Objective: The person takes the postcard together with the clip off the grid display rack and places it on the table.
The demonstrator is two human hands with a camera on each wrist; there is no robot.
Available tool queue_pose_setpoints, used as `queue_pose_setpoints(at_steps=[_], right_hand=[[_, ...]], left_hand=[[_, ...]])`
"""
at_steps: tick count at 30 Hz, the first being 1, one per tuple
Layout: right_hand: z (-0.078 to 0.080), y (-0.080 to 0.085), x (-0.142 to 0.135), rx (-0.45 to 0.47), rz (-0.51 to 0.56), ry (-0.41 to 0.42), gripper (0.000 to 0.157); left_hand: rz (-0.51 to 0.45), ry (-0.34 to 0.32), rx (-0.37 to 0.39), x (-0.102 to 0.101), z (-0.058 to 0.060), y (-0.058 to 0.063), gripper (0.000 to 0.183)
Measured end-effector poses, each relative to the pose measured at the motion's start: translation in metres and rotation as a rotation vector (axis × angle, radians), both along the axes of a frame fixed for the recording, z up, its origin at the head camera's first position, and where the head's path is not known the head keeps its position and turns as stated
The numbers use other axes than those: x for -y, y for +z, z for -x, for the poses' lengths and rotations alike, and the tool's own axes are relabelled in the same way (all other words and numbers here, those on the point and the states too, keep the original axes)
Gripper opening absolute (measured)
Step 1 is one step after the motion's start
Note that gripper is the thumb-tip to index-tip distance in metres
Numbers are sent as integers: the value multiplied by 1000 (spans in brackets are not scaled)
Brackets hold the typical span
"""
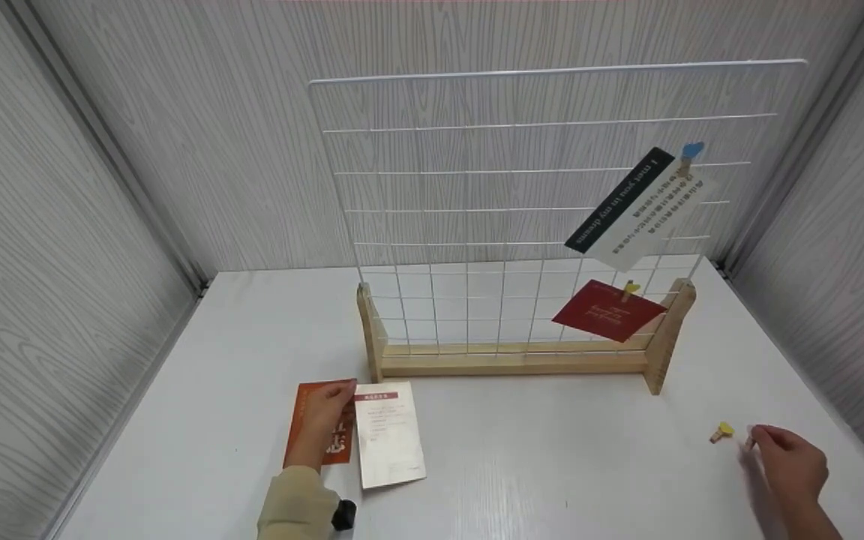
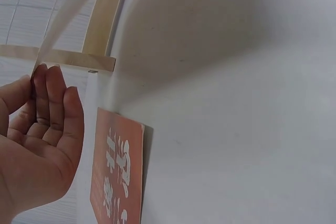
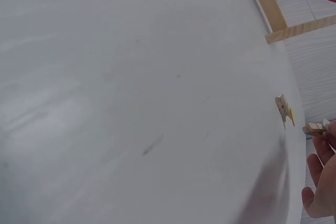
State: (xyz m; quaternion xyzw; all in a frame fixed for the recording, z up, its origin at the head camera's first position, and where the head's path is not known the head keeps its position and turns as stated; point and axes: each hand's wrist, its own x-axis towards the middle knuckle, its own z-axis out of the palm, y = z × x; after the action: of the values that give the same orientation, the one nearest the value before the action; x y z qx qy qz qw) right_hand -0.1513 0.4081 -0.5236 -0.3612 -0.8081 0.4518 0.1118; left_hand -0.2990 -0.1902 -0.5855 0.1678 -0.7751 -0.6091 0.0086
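My left hand [image 1: 327,412] pinches the upper left corner of a white printed card [image 1: 389,442] between thumb and fingers. In the left wrist view that card [image 2: 68,11] appears nearly edge-on, lifted off the table. Under the left hand lies an orange card [image 1: 340,442] with large white characters, partly covered by the hand. Far to the right, my right hand [image 1: 790,461] pinches a small wooden clothespin [image 3: 315,128] just above the table. Close beside it, another clothespin [image 1: 721,432] with a yellow decoration lies on the table.
A white wire grid [image 1: 503,300] stands upright in a wooden base [image 1: 514,366] behind the hands. A blue-topped clothespin [image 1: 689,157] holds a black-and-white card [image 1: 642,214] on it. Below, a yellow-topped clothespin [image 1: 629,290] holds a red card [image 1: 606,311]. Panelled walls surround the white table [image 1: 522,450].
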Motion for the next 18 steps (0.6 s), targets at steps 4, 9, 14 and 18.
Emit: queue_pose_setpoints(at_steps=[4, 9, 14, 18], right_hand=[[4, -6, -2, 33, -7, -35, 38], [5, -11, -2, 47, -3, -48, 36], [2, -13, -2, 41, -22, -19, 37], [2, -14, -2, 62, -48, -4, 35]], left_hand=[[-11, -8, -17, 1, -3, 1, 32], [23, -33, -23, 3, -4, -2, 32], [17, -19, 1, 1, -4, 1, 28], [1, -17, 17, -5, -11, 18, 29]])
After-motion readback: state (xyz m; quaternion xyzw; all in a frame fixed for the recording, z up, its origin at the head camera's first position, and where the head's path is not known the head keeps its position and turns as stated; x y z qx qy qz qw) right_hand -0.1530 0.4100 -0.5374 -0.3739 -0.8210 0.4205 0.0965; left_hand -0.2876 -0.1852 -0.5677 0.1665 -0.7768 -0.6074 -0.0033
